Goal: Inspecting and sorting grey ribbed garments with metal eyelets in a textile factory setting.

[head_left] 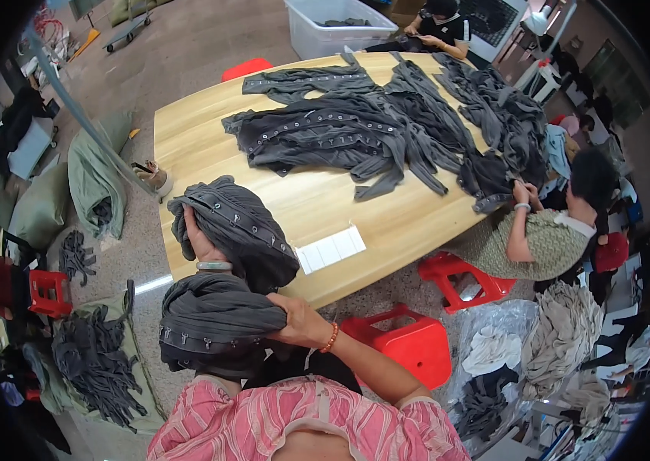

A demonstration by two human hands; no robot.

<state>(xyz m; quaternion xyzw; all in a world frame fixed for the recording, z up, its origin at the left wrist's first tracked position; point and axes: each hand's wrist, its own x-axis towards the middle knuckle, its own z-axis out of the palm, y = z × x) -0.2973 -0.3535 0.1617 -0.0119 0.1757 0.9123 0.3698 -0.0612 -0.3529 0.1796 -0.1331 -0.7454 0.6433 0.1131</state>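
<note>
At the near left corner of the table, my left hand (200, 240) is closed on a folded dark grey garment bundle (237, 219) with a band of metal snaps or eyelets along it. Some of its fingers are hidden by the cloth. A second dark grey garment bundle (213, 315), with a row of small metal hooks, lies over my left forearm, close to my body. My right hand (303, 323) grips its right end, thumb on top, fingers underneath out of sight. Whether the two bundles join cannot be made out.
More dark grey garments (325, 134) spread across the wooden table (194, 138), near a white paper strip (331, 250). A co-worker (552, 230) handles cloth at the right edge; another person (440, 31) sits beyond. Red stools (409, 349) stand beside me. Sacks (98, 177) and garment piles (98, 361) lie left.
</note>
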